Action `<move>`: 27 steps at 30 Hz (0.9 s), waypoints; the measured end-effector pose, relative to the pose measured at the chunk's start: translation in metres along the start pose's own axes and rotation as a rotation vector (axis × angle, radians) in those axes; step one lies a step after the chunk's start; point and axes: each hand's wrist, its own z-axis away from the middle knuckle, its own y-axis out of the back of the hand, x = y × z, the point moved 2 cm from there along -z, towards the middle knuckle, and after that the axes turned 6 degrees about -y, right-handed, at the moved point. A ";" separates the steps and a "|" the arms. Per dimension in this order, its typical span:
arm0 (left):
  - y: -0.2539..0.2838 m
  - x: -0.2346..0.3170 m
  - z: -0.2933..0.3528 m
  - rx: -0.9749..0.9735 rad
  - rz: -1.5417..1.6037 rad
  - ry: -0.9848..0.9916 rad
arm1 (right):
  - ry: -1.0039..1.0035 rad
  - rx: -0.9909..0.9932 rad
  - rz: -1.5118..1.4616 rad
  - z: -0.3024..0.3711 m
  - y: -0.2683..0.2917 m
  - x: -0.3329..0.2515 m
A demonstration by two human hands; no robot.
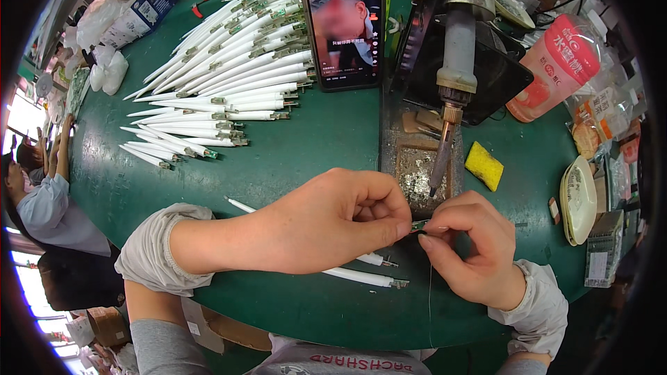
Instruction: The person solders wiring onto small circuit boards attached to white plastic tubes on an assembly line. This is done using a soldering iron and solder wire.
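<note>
My left hand [333, 215] is closed, thumb and forefinger pinching near a small green circuit board [419, 225]. The tip of a white tapered stick [240, 205] shows beyond this hand; whether it joins the board is hidden. My right hand [476, 246] is closed in a pinch at the board's other side, by a small dark bit. From its fingertips a thin wire [430, 298] hangs down. Just above the hands, a soldering iron [458, 48] points down over a metal tray [397, 167] with silvery solder. Two more white sticks [361, 276] with board ends lie below my left hand.
A large pile of white sticks [229, 62] covers the far left of the green table [333, 132]. An upright phone [345, 24] stands beside it. To the right are a yellow sponge [484, 165], a pink cup [552, 69] and stacked dishes [579, 201]. Another person [52, 205] sits at left.
</note>
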 end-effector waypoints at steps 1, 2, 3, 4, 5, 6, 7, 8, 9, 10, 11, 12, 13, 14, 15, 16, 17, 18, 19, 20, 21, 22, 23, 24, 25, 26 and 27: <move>0.000 0.000 0.000 -0.006 -0.003 0.002 | -0.002 0.000 0.001 -0.001 -0.001 0.002; -0.001 0.000 0.000 -0.010 -0.007 0.003 | 0.110 0.030 0.076 -0.002 -0.002 0.004; -0.001 -0.001 0.000 -0.010 -0.007 0.004 | 0.222 0.060 0.151 -0.002 -0.003 0.003; -0.001 -0.004 -0.001 -0.011 -0.010 -0.006 | 0.221 0.060 0.151 -0.003 -0.001 0.004; -0.002 -0.005 0.000 -0.010 -0.015 -0.016 | 0.268 0.046 0.196 -0.002 0.000 0.004; -0.002 -0.005 0.001 -0.008 -0.015 -0.015 | 0.315 0.031 0.242 -0.002 0.000 0.003; -0.003 -0.005 0.001 -0.001 -0.037 -0.025 | 0.316 0.030 0.239 -0.002 0.000 0.002; -0.003 -0.006 0.001 0.002 -0.056 -0.035 | 0.299 0.025 0.261 -0.002 -0.001 0.003; -0.003 -0.006 0.001 0.000 -0.055 -0.034 | 0.282 0.019 0.283 -0.002 -0.002 0.003; -0.003 -0.004 0.001 0.018 -0.152 -0.061 | 0.279 0.018 0.283 -0.002 -0.002 0.003; -0.003 -0.001 0.002 0.037 -0.250 -0.088 | 0.241 0.021 0.270 -0.002 -0.002 0.003; -0.004 0.001 0.003 0.037 -0.250 -0.087 | 0.204 0.023 0.256 -0.003 -0.002 0.003; -0.005 0.004 0.003 0.028 -0.286 -0.066 | 0.203 0.023 0.255 -0.003 -0.002 0.001; -0.005 0.005 0.003 0.020 -0.323 -0.045 | 0.159 0.017 0.240 -0.003 -0.001 0.001; -0.005 0.004 0.004 0.022 -0.323 -0.043 | 0.116 0.011 0.225 -0.003 -0.001 0.000; -0.005 0.001 0.004 0.045 -0.278 -0.043 | 0.116 0.010 0.223 -0.003 0.000 0.000; -0.005 -0.001 0.003 0.066 -0.232 -0.045 | 0.111 0.007 0.201 -0.003 0.000 0.000; -0.005 -0.002 0.003 0.066 -0.232 -0.046 | 0.106 0.004 0.179 -0.003 0.001 0.000; -0.005 -0.003 0.002 0.084 -0.246 -0.070 | 0.105 0.003 0.179 -0.004 0.000 0.001; -0.004 -0.004 0.002 0.101 -0.259 -0.093 | 0.123 0.005 0.197 -0.004 -0.001 0.001; -0.005 -0.003 0.002 0.100 -0.257 -0.091 | 0.141 0.007 0.214 -0.004 -0.002 0.001; -0.005 -0.001 0.002 0.107 -0.350 -0.171 | 0.139 0.006 0.214 -0.005 -0.002 0.002; -0.007 0.002 0.003 0.115 -0.442 -0.247 | 0.141 -0.019 0.220 -0.005 -0.002 0.002; -0.008 0.000 0.003 0.115 -0.440 -0.244 | 0.142 -0.045 0.225 -0.004 -0.003 0.001; -0.009 -0.002 0.003 0.125 -0.508 -0.335 | 0.140 -0.047 0.223 -0.003 -0.003 0.000; -0.008 -0.002 0.001 0.138 -0.584 -0.436 | 0.120 -0.065 0.240 -0.006 -0.002 -0.001; -0.009 -0.006 0.001 0.140 -0.590 -0.444 | 0.101 -0.081 0.257 -0.008 -0.002 -0.001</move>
